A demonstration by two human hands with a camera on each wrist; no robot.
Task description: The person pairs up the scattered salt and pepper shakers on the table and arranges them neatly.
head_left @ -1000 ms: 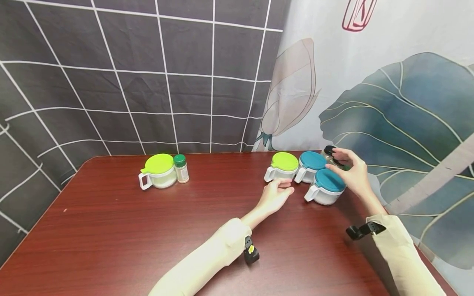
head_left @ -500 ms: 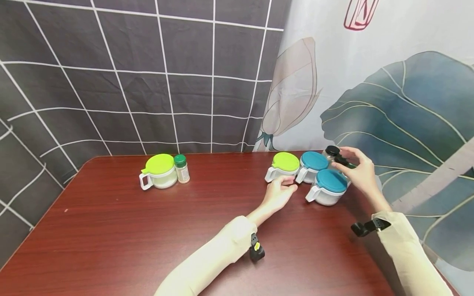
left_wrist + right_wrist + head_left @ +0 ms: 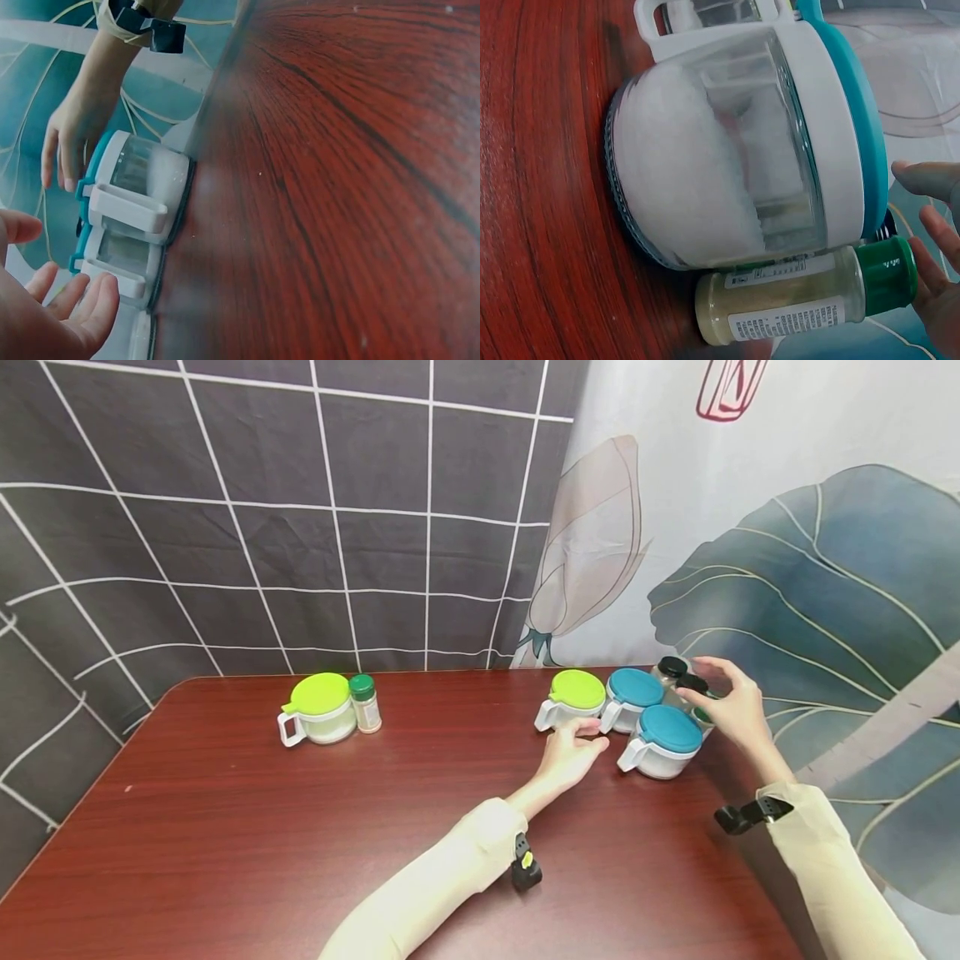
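Observation:
My right hand point(image 3: 731, 706) hovers at the back right, its thumb and fingers spread around the black-lidded jar point(image 3: 692, 682) without visibly gripping it. Another black-lidded jar point(image 3: 672, 670) stands just behind. Below the right fingers, a green-capped spice bottle point(image 3: 802, 292) stands against a blue-lidded seasoning jar point(image 3: 705, 157) filled with white grains. My left hand point(image 3: 567, 756) holds nothing, its fingers loosely bent in front of the lime-lidded jar point(image 3: 576, 693). Between the hands are the front blue-lidded jar point(image 3: 667, 739) and the rear blue-lidded jar point(image 3: 633, 693), both with white handles.
At the left, a lime-lidded jar point(image 3: 321, 706) stands beside a green-capped shaker point(image 3: 366, 703). All rest on the reddish-brown table point(image 3: 315, 827). A dark checked cloth point(image 3: 375, 552) hangs behind, and a leaf-printed curtain point(image 3: 825, 577) borders the right side.
Both hands have shifted slightly to the right. As the right hand moved off, the black lids and the green cap came into clearer view. The seasoning jars hold their places.

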